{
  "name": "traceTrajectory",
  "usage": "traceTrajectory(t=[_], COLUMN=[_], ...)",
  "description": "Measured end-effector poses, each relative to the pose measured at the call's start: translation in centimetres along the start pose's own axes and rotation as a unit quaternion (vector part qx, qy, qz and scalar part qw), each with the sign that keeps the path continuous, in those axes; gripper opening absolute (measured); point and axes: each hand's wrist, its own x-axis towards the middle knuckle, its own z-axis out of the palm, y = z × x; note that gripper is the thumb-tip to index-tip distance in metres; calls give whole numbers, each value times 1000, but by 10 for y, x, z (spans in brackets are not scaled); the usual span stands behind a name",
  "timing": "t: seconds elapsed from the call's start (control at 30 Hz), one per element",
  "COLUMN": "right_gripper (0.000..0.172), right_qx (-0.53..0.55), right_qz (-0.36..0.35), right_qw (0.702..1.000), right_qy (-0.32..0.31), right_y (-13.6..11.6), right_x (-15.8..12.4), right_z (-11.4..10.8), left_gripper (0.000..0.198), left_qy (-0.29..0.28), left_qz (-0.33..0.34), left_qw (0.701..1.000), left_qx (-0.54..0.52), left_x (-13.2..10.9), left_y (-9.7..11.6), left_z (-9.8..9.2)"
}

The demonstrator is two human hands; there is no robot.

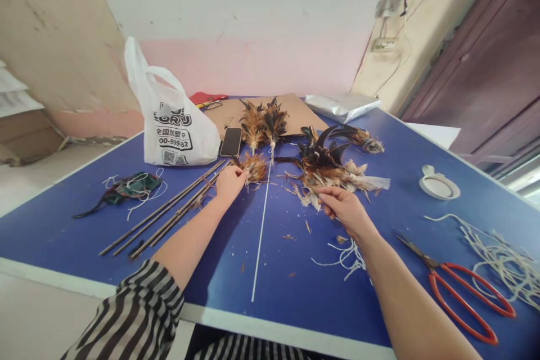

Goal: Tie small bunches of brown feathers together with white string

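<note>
My left hand (230, 181) is closed around the stem end of a small brown feather bundle (254, 167) that lies on the blue table (270, 270). My right hand (343, 206) pinches feathers at the near edge of a loose pile of dark and tan feathers (327, 169). Two tied feather bunches (264, 121) lie farther back on a sheet of cardboard (295, 109). Thin wooden sticks (169, 211) lie diagonally just left of my left hand.
A white plastic bag (171, 124) and a phone (231, 142) stand at the back left. Red-handled scissors (459, 287), string pieces (498, 253) and a white round tape roll (439, 185) lie on the right. A green cloth with string (129, 188) lies left.
</note>
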Motion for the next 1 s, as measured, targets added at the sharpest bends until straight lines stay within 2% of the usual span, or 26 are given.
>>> traceTrajectory(t=[0.1,0.2,0.3,0.33,0.4,0.47,0.57,0.67,0.77,0.83,0.9,1.0], right_gripper=[32,31,25,24,22,24,28,31,26,21,19,15], right_qx=[-23,-89,-239,-292,-377,-436,-502,-555,-586,-585,-563,-481], right_qz=[0,-17,-59,-68,-69,-48,-10,11,18,24,21,-9], right_qw=[999,993,960,943,913,889,858,826,805,806,821,873], right_qy=[31,80,134,142,139,127,106,93,90,87,89,87], right_y=[2,5,5,4,2,0,0,2,5,6,7,9], right_x=[3,6,7,6,4,1,-2,-2,2,4,6,7], right_z=[-4,-13,-22,-24,-25,-21,-8,8,18,20,20,19], left_gripper=[31,29,27,27,28,28,25,26,30,31,31,30], left_qy=[-15,3,36,30,-11,-90,-171,-217,-250,-264,-271,-280], left_qz=[-23,-2,53,73,98,110,113,84,29,1,-25,-68], left_qw=[999,999,997,994,981,960,929,905,885,871,860,844], left_qx=[42,35,-35,-76,-167,-241,-307,-355,-393,-414,-432,-453], left_x=[1,-1,-10,-15,-27,-41,-60,-72,-77,-78,-78,-77], left_y=[0,6,22,30,51,71,90,91,83,79,77,77], left_z=[1,-5,-13,-15,-15,-12,-1,11,21,25,28,30])
